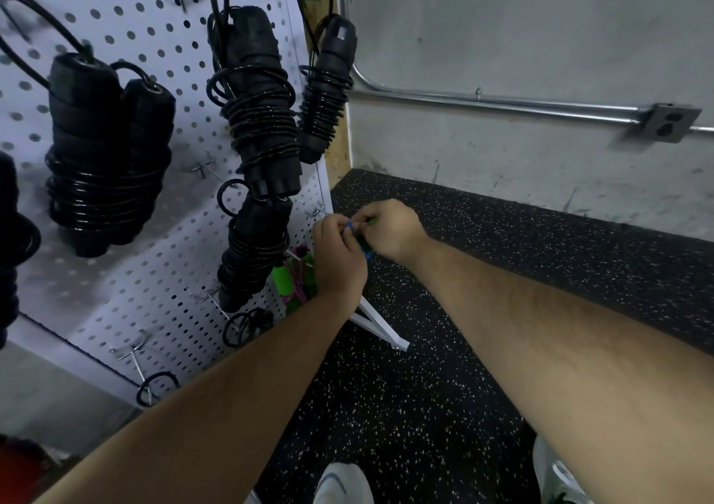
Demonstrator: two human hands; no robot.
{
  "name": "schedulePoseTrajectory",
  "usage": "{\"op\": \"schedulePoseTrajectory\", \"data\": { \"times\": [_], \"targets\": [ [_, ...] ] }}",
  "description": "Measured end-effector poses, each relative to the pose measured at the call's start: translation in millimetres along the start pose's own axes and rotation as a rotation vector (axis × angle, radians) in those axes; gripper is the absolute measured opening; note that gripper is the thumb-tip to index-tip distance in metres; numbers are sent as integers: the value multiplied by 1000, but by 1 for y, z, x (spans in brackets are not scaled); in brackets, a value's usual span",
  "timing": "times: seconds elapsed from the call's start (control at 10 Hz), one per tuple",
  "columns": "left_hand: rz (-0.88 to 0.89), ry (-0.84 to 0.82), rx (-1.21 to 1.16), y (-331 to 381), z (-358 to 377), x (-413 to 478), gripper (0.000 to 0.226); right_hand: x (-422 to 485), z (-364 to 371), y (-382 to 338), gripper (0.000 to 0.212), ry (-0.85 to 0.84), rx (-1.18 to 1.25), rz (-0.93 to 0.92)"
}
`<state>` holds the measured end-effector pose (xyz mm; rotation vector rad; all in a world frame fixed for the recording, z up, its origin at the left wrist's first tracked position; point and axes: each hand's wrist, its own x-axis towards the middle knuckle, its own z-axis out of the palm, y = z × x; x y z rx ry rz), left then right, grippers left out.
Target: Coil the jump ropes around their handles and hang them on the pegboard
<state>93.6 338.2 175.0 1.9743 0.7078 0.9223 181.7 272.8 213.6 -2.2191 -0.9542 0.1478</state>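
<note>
A white pegboard (127,78) fills the left of the head view. Several black jump ropes hang on it, coiled around their handles (253,105). Low on the board's right edge hangs a green-handled rope with a pink cord (293,281). Just right of it, my left hand (340,260) and my right hand (390,229) are pressed together. Both pinch a small blue and green jump rope (363,242), mostly hidden between the fingers. A metal hook (318,210) sticks out of the board just left of my hands.
The pegboard stands on a white foot (380,325) on black speckled rubber flooring (405,407). A grey concrete wall with a metal conduit (502,103) and an outlet box (670,123) lies to the right. My white shoes (340,484) show at the bottom edge.
</note>
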Motion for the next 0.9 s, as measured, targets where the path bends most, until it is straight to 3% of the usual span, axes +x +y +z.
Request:
{"op": "schedulePoseTrajectory", "data": {
  "times": [0.2, 0.3, 0.5, 0.6, 0.9],
  "targets": [
    [45, 50, 76, -1, 1, 2, 19, -1, 10, 8, 13, 125, -78, -162],
    [82, 25, 95, -5, -2, -3, 15, -2, 6, 15, 20, 76, -64, -188],
    [84, -67, 167, -14, -6, -11, 28, -14, -2, 22, 59, -161, -351, -241],
    [75, -96, 186, -14, -10, -9, 32, -21, -9, 17, 72, -163, -418, -235],
    [106, -242, 321, 4, -27, -28, 32, -60, -33, -17, 66, -111, -563, -4]
  ]
}}
